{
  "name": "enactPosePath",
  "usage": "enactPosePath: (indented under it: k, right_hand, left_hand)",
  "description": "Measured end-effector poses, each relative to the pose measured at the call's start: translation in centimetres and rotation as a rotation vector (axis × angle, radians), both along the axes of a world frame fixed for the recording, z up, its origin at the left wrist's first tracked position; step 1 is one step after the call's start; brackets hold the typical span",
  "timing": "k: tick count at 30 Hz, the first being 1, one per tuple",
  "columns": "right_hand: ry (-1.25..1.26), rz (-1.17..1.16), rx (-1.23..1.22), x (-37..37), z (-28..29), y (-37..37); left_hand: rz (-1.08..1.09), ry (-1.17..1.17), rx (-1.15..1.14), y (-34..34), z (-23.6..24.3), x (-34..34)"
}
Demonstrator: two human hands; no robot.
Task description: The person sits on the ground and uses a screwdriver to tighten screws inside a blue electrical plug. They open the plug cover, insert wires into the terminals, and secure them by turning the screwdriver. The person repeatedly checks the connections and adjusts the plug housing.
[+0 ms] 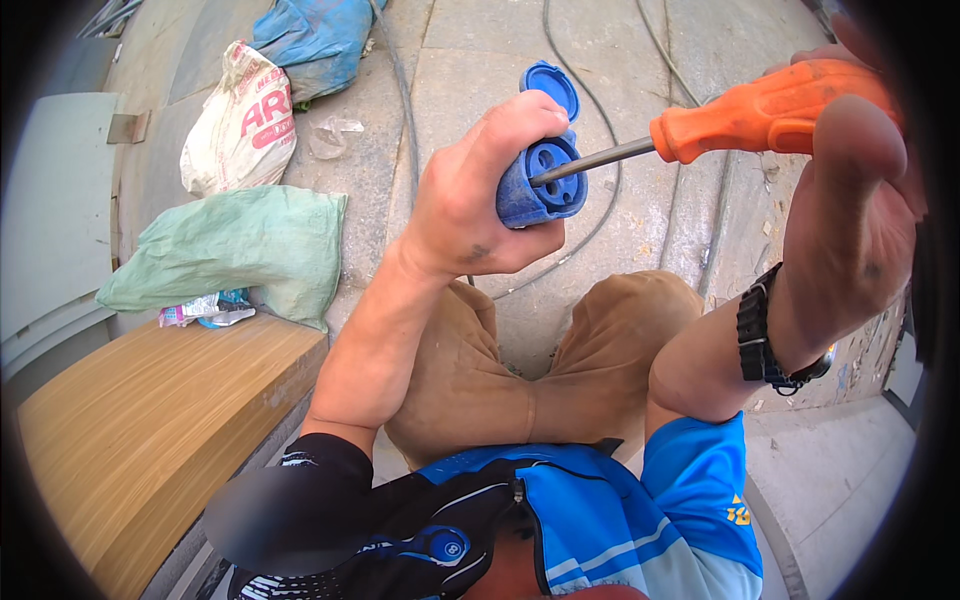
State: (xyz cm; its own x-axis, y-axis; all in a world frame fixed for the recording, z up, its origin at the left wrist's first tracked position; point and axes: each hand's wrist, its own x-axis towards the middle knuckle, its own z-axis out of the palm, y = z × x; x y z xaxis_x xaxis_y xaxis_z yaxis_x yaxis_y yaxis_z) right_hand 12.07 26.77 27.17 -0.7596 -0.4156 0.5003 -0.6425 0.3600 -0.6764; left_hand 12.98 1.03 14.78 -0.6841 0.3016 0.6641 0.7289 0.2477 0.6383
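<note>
My left hand [475, 195] is closed round a blue plastic industrial socket [527, 205] with round contact holes in its face. Its hinged blue lid [552, 88] stands open at the far side. In my right hand [860, 200] is a screwdriver with a thick orange handle [770, 108]. The metal shaft [600, 160] reaches left, and its tip meets the socket's face at one of the holes; how deep it goes is hidden. My right thumb presses along the handle, while the other fingers are mostly out of sight behind it.
Dark cables [612, 150] run across the dusty concrete floor [490, 50]. At the left lie a white printed sack [240, 130], a blue sack [315, 45] and a green sack [235, 240]. A wood-grain bench [160, 390] stands at my left, beside my bent knees.
</note>
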Motion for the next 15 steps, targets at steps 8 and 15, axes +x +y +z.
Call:
enactPosePath:
  k: [8,15]
  right_hand:
    - [-0.006,0.013,0.0,0.0,0.1,0.3]
    - [-0.024,-0.025,0.025,-0.5,0.4,1.2]
  left_hand:
    - [-0.028,-0.004,-0.005,0.4,-0.1,0.1]
    - [-0.071,-0.031,0.042,0.5,-0.2,0.1]
